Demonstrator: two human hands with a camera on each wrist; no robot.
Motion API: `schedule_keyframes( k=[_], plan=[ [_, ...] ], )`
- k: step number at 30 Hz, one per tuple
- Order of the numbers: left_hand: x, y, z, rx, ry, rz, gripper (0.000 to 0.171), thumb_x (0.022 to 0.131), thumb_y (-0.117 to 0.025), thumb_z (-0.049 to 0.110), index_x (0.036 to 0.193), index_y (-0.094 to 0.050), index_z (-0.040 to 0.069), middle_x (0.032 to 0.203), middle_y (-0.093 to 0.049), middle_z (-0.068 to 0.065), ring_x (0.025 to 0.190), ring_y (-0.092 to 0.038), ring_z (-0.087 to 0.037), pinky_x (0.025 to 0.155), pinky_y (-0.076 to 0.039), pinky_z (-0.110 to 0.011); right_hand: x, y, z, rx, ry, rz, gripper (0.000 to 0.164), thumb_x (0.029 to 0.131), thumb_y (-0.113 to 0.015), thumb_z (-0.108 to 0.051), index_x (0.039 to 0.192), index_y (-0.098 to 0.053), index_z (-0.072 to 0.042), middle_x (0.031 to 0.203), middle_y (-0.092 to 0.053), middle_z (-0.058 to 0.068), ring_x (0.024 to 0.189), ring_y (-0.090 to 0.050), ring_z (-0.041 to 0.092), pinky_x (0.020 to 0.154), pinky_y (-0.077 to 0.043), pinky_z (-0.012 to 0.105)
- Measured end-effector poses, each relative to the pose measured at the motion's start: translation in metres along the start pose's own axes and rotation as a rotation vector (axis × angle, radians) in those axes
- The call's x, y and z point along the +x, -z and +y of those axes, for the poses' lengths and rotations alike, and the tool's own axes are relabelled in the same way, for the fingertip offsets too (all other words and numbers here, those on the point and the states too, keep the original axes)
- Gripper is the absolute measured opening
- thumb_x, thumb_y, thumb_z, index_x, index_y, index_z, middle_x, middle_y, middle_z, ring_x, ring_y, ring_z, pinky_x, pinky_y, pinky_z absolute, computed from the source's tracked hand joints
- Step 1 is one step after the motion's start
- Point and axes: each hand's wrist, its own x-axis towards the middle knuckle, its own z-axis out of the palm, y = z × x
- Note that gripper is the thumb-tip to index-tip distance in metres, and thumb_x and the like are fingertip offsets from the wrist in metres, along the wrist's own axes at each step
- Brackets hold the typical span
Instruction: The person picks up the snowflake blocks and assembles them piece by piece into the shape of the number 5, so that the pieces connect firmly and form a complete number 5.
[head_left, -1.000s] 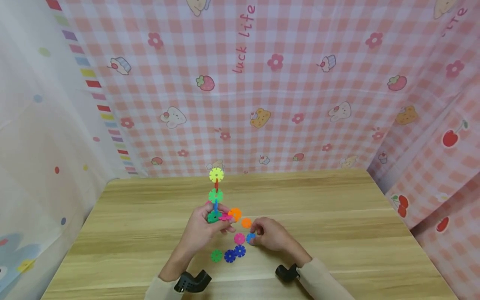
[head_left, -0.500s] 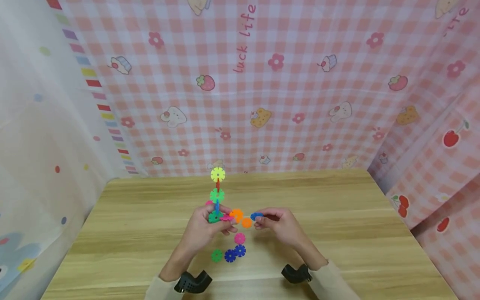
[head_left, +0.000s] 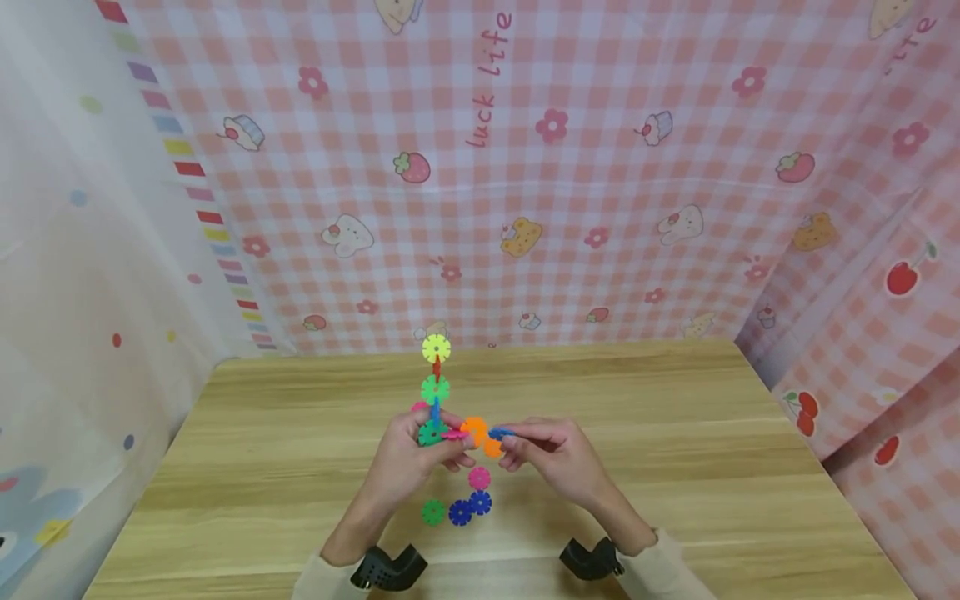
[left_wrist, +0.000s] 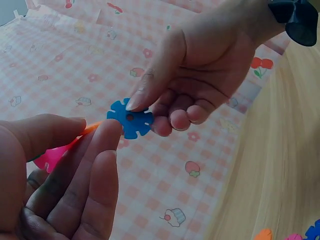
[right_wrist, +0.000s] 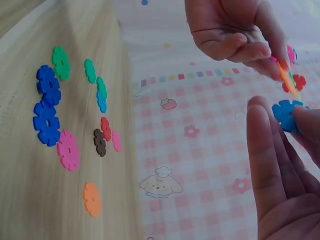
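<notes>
My left hand [head_left: 405, 454] holds a chain of notched snowflake discs, its thumb and fingers pinching near the orange disc [head_left: 474, 428]. From there the chain runs through a pink disc [head_left: 454, 434] and a green one [head_left: 431, 432], then up to a yellow disc [head_left: 437, 342] at the top. Between thumb and fingers my right hand [head_left: 566, 458] pinches a blue disc [left_wrist: 118, 114]. In the left wrist view the blue disc is right beside the orange one [left_wrist: 91, 129]; whether their slots engage is hidden behind fingertips.
Loose discs lie on the wooden table [head_left: 262, 467]: a pink one [right_wrist: 68, 150], two dark blue ones [right_wrist: 47, 131], a green one [right_wrist: 61, 62], an orange one [right_wrist: 92, 205] and a brown one [right_wrist: 100, 149]. Behind hangs a checked cloth [head_left: 480, 208]. Each wrist wears a black camera [head_left: 388, 570].
My right hand has lifted the blue disc from beside the loose pink one, turned it nearly edge-on to the head view, and brought it left to the orange disc. The left hand stays nearly still.
</notes>
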Motion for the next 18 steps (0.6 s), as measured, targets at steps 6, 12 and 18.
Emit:
schedule_keyframes(
  k=[6,12,18],
  plan=[
    [-0.001,-0.001,-0.002,-0.008,0.004,0.004,0.020,0.090,-0.072,0.009,0.104,-0.065,-0.002,0.091,-0.075,-0.015,0.073,-0.074,-0.025,0.066,-0.061,-0.034,-0.002,-0.007,-0.005,-0.123,0.047,0.061,0.020,0.096,-0.062,-0.003,0.113,-0.072,0.004,0.096,-0.073,0.014,0.075,-0.071,0.023,0.067,-0.062,0.036],
    [-0.001,-0.001,-0.001,-0.013,0.016,-0.017,0.023,0.090,-0.072,0.009,0.105,-0.063,-0.005,0.092,-0.074,-0.021,0.074,-0.074,-0.024,0.067,-0.061,-0.033,-0.003,-0.013,-0.011,-0.269,0.114,0.107,0.020,0.092,-0.067,0.001,0.111,-0.074,0.001,0.093,-0.073,0.009,0.071,-0.070,0.017,0.064,-0.061,0.029],
    [-0.002,-0.001,-0.002,-0.070,0.002,-0.054,0.021,0.090,-0.071,0.005,0.102,-0.061,-0.009,0.089,-0.073,-0.023,0.072,-0.074,-0.023,0.067,-0.062,-0.034,-0.005,-0.017,-0.015,-0.456,0.292,0.107,0.025,0.085,-0.067,0.014,0.107,-0.073,0.004,0.086,-0.072,0.009,0.068,-0.069,0.012,0.061,-0.058,0.019]
  ],
)
